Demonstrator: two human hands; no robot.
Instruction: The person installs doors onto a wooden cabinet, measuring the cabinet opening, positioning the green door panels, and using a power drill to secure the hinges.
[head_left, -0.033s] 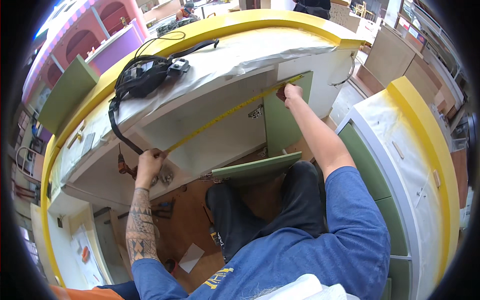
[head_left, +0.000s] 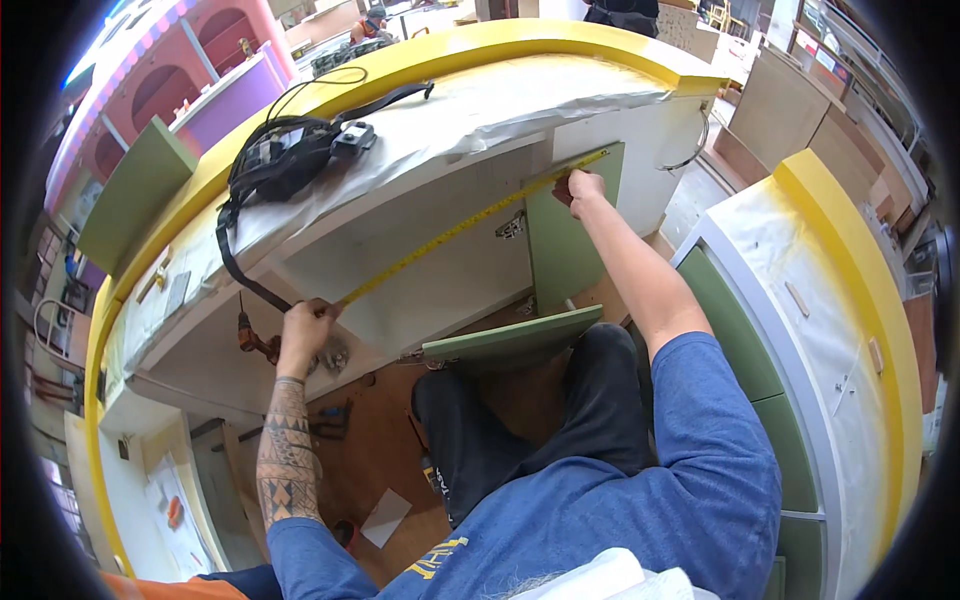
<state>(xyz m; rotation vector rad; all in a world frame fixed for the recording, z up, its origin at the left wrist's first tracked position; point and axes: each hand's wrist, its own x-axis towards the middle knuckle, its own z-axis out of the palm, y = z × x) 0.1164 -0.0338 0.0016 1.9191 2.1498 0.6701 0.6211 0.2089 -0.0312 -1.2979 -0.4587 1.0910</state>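
A yellow tape (head_left: 470, 225) runs taut on a slant across the open front of a white cabinet (head_left: 440, 260), from low on the left to high on the right. The left hand (head_left: 305, 330) is clenched on the tape's near-left end, pressing it at the cabinet's lower left edge; the right hand (head_left: 583, 188) pinches the far-right end against the top of an open green door (head_left: 560, 250), where a metal hinge (head_left: 512, 226) shows just to the left. A second green door (head_left: 515, 340) lies nearly flat below the tape, near the person's black-trousered knees (head_left: 520, 420). Just left of the left hand a drill (head_left: 255, 340) with an orange body rests in the shadow under the bench (head_left: 480, 100), and a small heap of metal fittings (head_left: 335, 355) sits just right of that hand. The bench above is covered in white sheet and edged with a yellow rim (head_left: 500, 45). On it, to the left, lies a black bag (head_left: 285, 155) whose strap (head_left: 235, 265) hangs down over the front edge toward the left hand. To the right stands another white unit (head_left: 820, 330) with green fronts and a yellow rim. On the brown floor (head_left: 385, 450) near the left forearm lies a white scrap (head_left: 385, 517).
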